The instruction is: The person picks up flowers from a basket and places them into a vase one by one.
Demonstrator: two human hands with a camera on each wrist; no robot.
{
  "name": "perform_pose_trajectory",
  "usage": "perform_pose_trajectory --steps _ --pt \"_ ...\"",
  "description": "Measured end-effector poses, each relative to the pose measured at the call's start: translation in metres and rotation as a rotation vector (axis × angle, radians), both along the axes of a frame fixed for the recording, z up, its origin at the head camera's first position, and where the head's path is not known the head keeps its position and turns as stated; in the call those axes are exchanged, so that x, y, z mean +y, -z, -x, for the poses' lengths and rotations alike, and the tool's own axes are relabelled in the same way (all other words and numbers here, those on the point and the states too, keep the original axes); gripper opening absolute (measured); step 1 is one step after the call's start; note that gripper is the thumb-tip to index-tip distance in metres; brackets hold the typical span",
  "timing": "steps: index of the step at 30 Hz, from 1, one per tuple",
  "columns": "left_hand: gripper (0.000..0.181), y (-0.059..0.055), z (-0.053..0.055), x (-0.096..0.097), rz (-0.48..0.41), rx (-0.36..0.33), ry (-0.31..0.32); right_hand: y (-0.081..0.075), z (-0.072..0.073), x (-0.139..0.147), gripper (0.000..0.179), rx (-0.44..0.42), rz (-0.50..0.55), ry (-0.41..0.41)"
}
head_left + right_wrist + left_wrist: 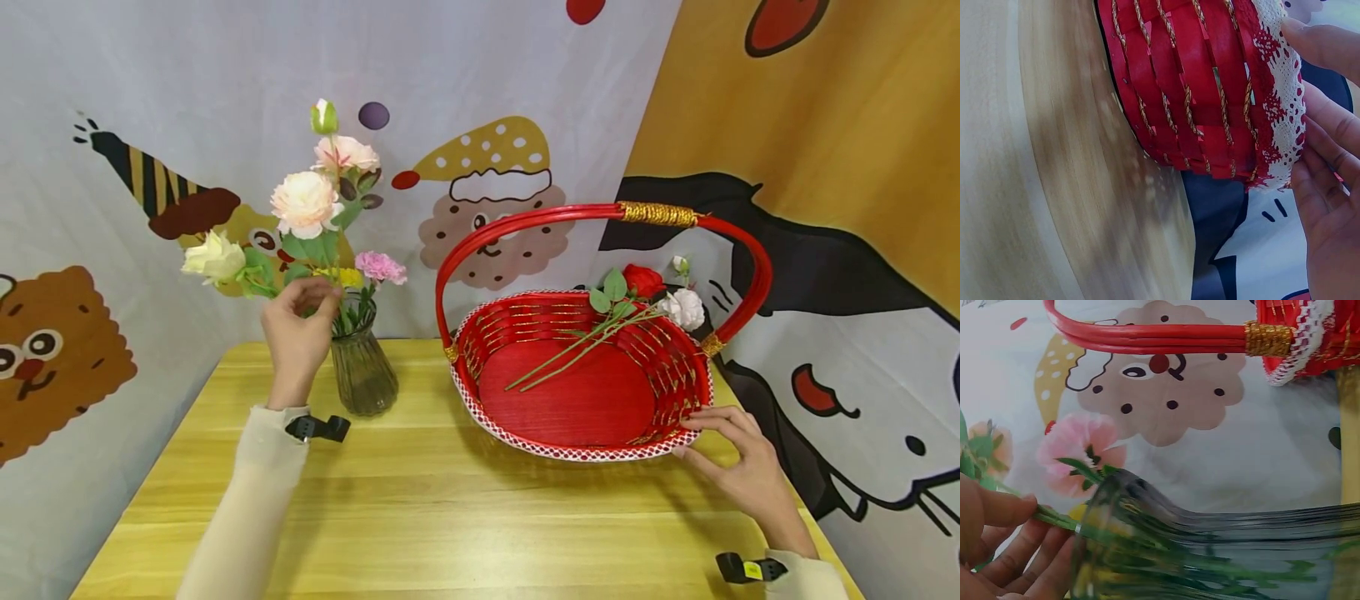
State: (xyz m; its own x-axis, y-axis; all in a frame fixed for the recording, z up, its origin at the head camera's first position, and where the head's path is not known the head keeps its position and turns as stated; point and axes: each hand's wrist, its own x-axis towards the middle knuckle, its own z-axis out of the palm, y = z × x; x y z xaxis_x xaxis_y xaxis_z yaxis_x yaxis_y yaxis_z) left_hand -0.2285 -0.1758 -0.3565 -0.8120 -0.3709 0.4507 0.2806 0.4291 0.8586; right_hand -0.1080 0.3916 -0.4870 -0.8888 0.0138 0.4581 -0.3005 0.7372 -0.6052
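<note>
My left hand [302,325] pinches green flower stems [1057,517] just above the mouth of a ribbed grey glass vase [365,375]. Over that hand rise pale peach blooms [306,204] with a bud on top, and a cream-yellow rose [215,257] leans out to the left. A pink carnation [381,267] and a yellow flower [347,277] stand by the vase mouth. On the right, my right hand [738,462] grips the lace-trimmed near-right rim of a red woven basket [570,408], thumb outside and fingers over the edge.
Inside the basket, a red rose [642,282] and a white flower [682,309] lean on the far-right rim, stems slanting across the floor. A tall red handle [525,218] arches over it. Behind the wooden table [420,517] hangs a cartoon-printed cloth [480,67].
</note>
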Motion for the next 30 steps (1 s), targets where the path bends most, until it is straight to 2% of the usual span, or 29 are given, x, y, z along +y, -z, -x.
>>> perform_pose_trajectory --steps 3,7,15,25,30 --pt "0.016 0.008 -0.002 -0.002 0.0 0.023 0.01 0.001 0.001 0.0 0.042 0.003 0.001 -0.004" --pt "0.015 0.015 -0.005 -0.004 0.019 0.019 0.027 0.002 0.001 0.001 0.043 0.015 -0.004 -0.009" --pt "0.012 0.017 -0.009 -0.009 0.089 0.016 0.081 0.002 0.0 0.001 0.042 0.008 -0.015 0.004" --pt "0.006 0.021 -0.008 -0.017 0.278 0.018 0.155 0.001 0.0 0.0 0.039 -0.031 -0.031 0.028" --pt "0.012 0.024 -0.008 -0.021 0.381 0.031 0.198 0.002 -0.001 0.0 0.039 -0.029 -0.039 0.03"
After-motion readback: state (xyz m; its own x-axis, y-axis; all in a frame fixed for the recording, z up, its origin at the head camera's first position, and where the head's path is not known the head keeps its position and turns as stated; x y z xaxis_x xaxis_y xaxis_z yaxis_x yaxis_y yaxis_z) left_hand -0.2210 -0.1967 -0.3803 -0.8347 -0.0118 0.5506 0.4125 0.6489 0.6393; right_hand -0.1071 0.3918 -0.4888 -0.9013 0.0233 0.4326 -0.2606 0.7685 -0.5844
